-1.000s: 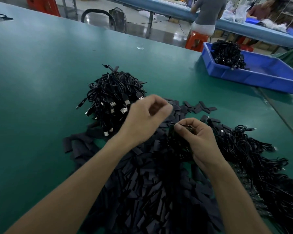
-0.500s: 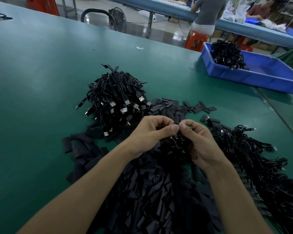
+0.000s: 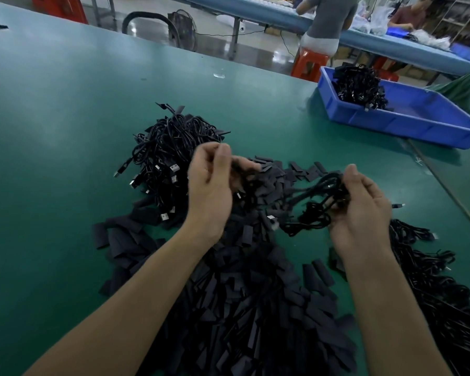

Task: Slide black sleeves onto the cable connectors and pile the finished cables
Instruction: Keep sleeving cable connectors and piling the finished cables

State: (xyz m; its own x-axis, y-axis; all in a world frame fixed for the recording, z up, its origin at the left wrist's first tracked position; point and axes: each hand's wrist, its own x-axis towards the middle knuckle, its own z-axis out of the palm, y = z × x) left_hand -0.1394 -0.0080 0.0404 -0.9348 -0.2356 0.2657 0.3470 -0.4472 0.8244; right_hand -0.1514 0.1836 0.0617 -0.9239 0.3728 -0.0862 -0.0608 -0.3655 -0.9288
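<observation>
1. At 11 o'clock on the worktop sits the finished pile; loose cables wait at 4 o'clock.
2. Right hand grips one cable; left hand curls, and I cannot tell what it holds.
3. Sleeves abound: plenty left.

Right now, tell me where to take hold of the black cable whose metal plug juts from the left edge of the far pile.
Probably best to pinch the black cable by the dark housing behind its metal plug, coming from the left over the green table. That end points clear of the tangled cable pile; its cord is buried.
</observation>
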